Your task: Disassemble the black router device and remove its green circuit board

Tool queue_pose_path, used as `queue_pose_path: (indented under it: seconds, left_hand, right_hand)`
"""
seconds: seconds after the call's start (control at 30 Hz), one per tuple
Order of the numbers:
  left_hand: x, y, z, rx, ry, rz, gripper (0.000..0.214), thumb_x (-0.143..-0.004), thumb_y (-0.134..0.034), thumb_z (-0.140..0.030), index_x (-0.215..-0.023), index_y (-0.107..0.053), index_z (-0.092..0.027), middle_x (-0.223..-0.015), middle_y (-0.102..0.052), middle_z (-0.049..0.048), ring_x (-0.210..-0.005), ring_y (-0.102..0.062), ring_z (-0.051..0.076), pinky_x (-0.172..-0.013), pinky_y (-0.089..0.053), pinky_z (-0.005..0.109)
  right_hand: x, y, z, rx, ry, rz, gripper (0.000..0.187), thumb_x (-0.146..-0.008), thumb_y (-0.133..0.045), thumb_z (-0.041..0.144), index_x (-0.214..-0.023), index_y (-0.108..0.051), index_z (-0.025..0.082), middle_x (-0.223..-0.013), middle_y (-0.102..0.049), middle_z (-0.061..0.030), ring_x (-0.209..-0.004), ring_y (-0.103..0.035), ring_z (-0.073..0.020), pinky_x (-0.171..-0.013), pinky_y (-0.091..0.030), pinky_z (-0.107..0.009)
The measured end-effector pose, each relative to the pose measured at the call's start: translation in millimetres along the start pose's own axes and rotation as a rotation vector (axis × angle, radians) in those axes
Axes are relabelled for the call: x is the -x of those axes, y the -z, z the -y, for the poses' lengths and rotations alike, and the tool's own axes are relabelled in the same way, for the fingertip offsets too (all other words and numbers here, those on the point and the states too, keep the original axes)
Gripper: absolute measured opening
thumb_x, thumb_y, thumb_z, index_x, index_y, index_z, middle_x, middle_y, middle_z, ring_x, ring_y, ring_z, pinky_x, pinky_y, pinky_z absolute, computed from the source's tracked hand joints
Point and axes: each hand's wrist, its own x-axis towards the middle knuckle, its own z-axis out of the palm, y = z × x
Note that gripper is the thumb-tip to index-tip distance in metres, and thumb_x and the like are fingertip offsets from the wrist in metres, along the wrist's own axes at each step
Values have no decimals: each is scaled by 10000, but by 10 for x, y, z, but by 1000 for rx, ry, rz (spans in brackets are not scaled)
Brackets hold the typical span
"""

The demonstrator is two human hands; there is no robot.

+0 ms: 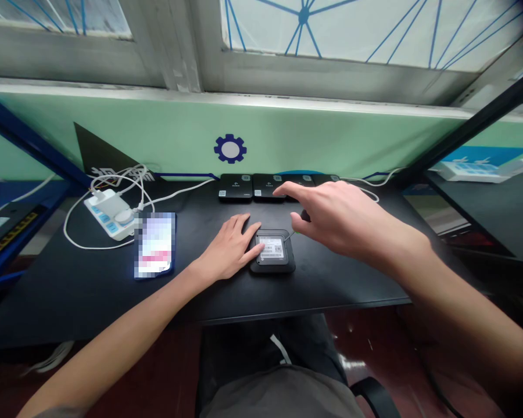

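Observation:
A small black square box [271, 268] with a white label lies on the desk in front of me, label side up. My left hand [232, 247] rests at its left edge, fingers spread, with the thumb on the label. In my right hand [331, 217] is a thin screwdriver [290, 235], mostly hidden by the fingers. Its slim metal shaft slants down to the upper right corner of the box. The index finger of that hand is stretched out to the left, above the dark handle.
Several similar black boxes [235, 188] stand in a row along the green partition [174, 133]. To the left are a white power strip [111, 215] with tangled white cables and a phone [157, 244] with a blurred screen. The desk's front edge [314, 310] runs close to my lap.

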Motion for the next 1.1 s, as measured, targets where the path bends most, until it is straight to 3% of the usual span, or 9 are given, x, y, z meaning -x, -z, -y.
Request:
queue_pose_path:
  seconds: [0.3, 0.5, 0.8, 0.9, 1.1]
  left_hand:
    - [2, -5, 0, 47, 6, -20, 654, -1215, -417, -631, -1711, -519, -218, -1781, -452, 212, -1668, -415, 429, -1380, -387, 653]
    - [2, -7, 1, 14, 5, 1, 689, -1221, -400, -634, -1729, -501, -180, -1791, -427, 243, -1676, -400, 434, -1386, -378, 648]
    - [1, -23, 17, 52, 0, -20, 660, -1217, -407, -631, -1723, -512, -221, -1795, -442, 221, -1668, -411, 434, -1378, -382, 668]
    - [0, -17, 14, 39, 5, -17, 663, -1217, -406, -633, -1723, -515, -219, -1786, -449, 220, -1663, -418, 432, -1374, -393, 662]
    - [2, -11, 9, 22, 15, 4, 685, -1219, -397, -635, -1737, -506, -201, -1796, -430, 228, -1684, -397, 426, -1388, -385, 646]
  right_hand:
    - [-10, -6, -19, -24, 24, -4, 592, -1028, -629, 281, -1617, -604, 236, -955, -821, -68, -830, -747, -290, -676, -356, -356]
    - [-13, 5, -23, -51, 54, 6, 591, -1034, -622, 247, -1623, -605, 201, -1023, -834, -93, -894, -770, -297, -731, -412, -363]
    - [-49, -24, 32, 55, -55, 28, 439, -1145, -559, 434, -1417, -788, 176, -1023, -847, -191, -890, -794, -370, -679, -456, -397]
    - [-46, -31, 25, 54, -72, 27, 421, -1124, -571, 384, -1377, -820, 158, -1066, -852, -205, -916, -794, -376, -699, -494, -416]
    - [-49, -52, -11, -8, -38, 18, 448, -1077, -602, 263, -1471, -802, 190, -1095, -869, -178, -935, -803, -350, -764, -541, -422]
